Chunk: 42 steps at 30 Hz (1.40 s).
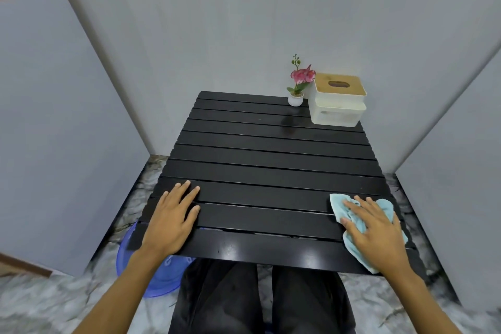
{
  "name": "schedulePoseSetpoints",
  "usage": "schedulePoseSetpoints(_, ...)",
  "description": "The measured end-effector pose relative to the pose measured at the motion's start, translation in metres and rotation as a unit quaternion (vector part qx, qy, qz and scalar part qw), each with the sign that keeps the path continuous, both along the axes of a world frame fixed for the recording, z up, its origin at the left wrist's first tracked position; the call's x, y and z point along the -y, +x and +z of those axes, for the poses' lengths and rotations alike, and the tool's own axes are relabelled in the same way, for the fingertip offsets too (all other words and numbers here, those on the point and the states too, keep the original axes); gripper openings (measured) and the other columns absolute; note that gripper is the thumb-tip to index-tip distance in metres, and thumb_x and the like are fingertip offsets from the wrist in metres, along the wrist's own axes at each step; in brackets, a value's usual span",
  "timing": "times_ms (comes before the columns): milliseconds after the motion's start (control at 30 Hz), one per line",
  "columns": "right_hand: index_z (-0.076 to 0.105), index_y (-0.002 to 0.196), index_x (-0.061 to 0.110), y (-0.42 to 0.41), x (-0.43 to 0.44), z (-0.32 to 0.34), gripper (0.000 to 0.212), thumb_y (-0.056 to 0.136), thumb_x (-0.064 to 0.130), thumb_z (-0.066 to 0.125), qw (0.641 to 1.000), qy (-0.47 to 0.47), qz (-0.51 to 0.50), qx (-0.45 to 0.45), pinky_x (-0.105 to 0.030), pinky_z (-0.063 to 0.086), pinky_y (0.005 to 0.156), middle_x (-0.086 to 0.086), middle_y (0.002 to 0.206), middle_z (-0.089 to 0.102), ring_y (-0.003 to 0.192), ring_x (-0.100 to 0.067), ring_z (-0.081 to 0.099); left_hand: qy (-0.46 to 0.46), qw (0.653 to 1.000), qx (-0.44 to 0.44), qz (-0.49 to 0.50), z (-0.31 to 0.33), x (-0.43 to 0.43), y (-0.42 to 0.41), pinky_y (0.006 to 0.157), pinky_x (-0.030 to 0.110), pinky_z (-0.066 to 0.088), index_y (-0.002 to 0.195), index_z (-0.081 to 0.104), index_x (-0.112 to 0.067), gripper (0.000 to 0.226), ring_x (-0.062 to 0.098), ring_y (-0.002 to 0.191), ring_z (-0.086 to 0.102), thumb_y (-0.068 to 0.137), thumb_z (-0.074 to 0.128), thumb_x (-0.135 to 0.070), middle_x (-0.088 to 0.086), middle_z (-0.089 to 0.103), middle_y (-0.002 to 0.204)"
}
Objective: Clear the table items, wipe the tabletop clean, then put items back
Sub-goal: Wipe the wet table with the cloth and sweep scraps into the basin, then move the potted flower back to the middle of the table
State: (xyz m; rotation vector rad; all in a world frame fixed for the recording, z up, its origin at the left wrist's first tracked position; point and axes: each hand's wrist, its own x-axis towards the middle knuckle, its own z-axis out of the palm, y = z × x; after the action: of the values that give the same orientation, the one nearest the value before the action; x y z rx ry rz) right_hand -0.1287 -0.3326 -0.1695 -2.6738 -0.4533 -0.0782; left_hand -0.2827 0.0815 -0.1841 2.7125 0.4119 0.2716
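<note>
The right hand (pixel 375 228) presses flat on the blue cloth (pixel 352 214) at lower right, the unwiped tabletop (pixel 271 165) stretching leftward toward the flat, empty left hand (pixel 170 214).

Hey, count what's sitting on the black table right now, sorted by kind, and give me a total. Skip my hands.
Flower pot: 1
Tissue box: 1
Cloth: 1, flat under the right hand
Total: 3
</note>
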Motion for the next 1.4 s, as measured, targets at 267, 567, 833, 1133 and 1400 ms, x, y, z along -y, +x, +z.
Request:
schedulePoseSetpoints(267, 0.060, 0.123, 0.037, 0.002, 0.009, 0.002, 0.046, 0.084, 0.055, 0.045, 1.000, -0.007, 0.012, 0.006, -0.053, 0.026, 0.109, 0.008, 0.140, 0.052, 0.137, -0.014, 0.036, 0.001, 1.000, -0.004, 0.004, 0.000, -0.001, -0.001, 0.119, 0.036, 0.009, 0.144, 0.037, -0.029, 0.059, 0.013, 0.145, 0.016, 0.093, 0.022, -0.055, -0.003, 0.030, 0.155)
schedulePoseSetpoints(567, 0.059, 0.120, 0.039, 0.010, -0.008, 0.027, 0.044, 0.081, 0.059, 0.051, 1.000, -0.018, -0.015, -0.011, -0.057, 0.015, 0.109, 0.009, 0.143, 0.047, 0.140, -0.016, 0.029, -0.015, 1.000, -0.001, 0.012, 0.011, -0.006, 0.013, 0.116, 0.042, 0.017, 0.141, 0.041, -0.030, 0.061, 0.016, 0.143, 0.024, 0.089, 0.027, -0.056, -0.003, 0.036, 0.152)
schedulePoseSetpoints(833, 0.060, 0.120, 0.023, 0.072, -0.085, 0.052, 0.039, 0.084, 0.036, 0.063, 0.991, 0.130, 0.021, -0.039, -0.030, 0.034, 0.102, 0.003, 0.129, 0.057, 0.123, -0.017, 0.048, -0.005, 1.000, 0.000, -0.019, 0.023, -0.020, 0.099, 0.115, 0.042, 0.020, 0.143, 0.039, -0.027, 0.058, 0.019, 0.143, 0.024, 0.090, 0.032, -0.051, 0.000, 0.035, 0.152)
schedulePoseSetpoints(1133, 0.046, 0.136, 0.017, 0.183, -0.174, 0.046, 0.057, 0.085, 0.033, 0.065, 0.979, 0.175, 0.029, -0.103, -0.036, 0.038, 0.106, -0.004, 0.139, 0.050, 0.127, -0.019, 0.046, 0.016, 0.999, -0.020, -0.025, 0.009, -0.056, 0.214, 0.115, 0.047, 0.021, 0.144, 0.037, -0.023, 0.051, 0.023, 0.142, 0.025, 0.097, 0.043, -0.039, 0.005, 0.034, 0.153)
schedulePoseSetpoints(1400, 0.034, 0.144, 0.014, 0.255, -0.220, 0.016, 0.069, 0.085, 0.033, 0.066, 0.973, 0.217, 0.006, -0.078, -0.023, 0.024, 0.105, -0.004, 0.148, 0.039, 0.135, -0.018, 0.034, -0.002, 0.999, 0.025, -0.026, 0.000, -0.067, 0.257, 0.118, 0.041, 0.013, 0.145, 0.033, -0.028, 0.052, 0.016, 0.145, 0.018, 0.096, 0.034, -0.045, -0.002, 0.029, 0.155)
